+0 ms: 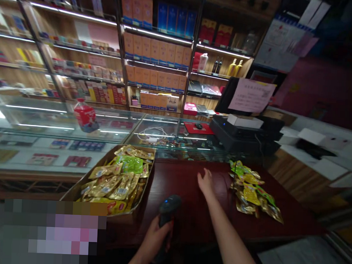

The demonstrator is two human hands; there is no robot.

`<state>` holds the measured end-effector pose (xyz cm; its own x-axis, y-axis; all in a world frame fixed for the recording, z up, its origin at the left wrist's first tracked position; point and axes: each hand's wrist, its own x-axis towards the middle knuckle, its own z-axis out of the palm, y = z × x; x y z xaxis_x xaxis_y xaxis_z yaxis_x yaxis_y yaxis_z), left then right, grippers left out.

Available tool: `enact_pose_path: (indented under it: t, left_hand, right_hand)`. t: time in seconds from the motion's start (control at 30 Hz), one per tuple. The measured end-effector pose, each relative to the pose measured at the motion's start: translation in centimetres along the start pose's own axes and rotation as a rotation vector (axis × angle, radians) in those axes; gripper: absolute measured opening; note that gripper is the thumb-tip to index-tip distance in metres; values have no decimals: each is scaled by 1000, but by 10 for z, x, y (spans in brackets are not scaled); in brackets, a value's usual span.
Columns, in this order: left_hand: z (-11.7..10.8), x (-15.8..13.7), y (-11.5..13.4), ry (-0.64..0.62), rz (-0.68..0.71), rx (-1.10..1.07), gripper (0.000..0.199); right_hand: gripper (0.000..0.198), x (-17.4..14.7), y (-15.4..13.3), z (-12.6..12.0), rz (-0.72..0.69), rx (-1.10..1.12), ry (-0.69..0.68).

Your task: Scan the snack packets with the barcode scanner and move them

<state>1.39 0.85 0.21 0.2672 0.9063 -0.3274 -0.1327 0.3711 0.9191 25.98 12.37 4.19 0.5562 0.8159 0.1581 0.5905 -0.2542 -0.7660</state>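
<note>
My left hand (159, 232) is wrapped round the handle of a dark barcode scanner (170, 205), its head pointing up over the near edge of the dark red table (182, 179). My right hand (205, 181) reaches over the table with nothing in it, thumb and fingers apart. To its right lies a loose pile of gold, yellow and green snack packets (250, 193). On the left, a cardboard box (150, 185) is filled with mostly gold packets (112, 183) and a green packet (130, 164) on top.
Behind the table runs a glass display counter (129, 122) bearing a red jug (85, 115), a white cable (152, 134) and a mouse (198, 126) on a red mat. A monitor (225, 97) and a black till (240, 136) stand back right. Lit shelves of boxes (156, 53) line the wall.
</note>
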Motion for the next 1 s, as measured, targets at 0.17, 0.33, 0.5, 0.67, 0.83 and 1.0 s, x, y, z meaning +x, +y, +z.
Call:
enact_pose_path:
  t: [0.17,0.33,0.5,0.67,0.83,1.0]
  left_hand:
    - [0,5,-6,35,-13,17,43]
    - [0,8,-11,39,12,20,44]
    - [2,5,-4,27,3,16,44]
    - [5,-4,6,35,-11,2,41]
    - [4,-6,7,33,6,-8,39]
    - [2,-3,2,43,-7,-32,39]
  right_hand:
    - [71,17,77,-52,214,-260,206]
    - [69,17,101,-59,229,-731,189]
    - [58,-23,78,-20,-180,-748,40]
    - [52,-67,51,18,-374,-469,-124]
    - [62,-86,53,28,-216,-476,79]
    - [58,-88,61,25,-285,-155,56]
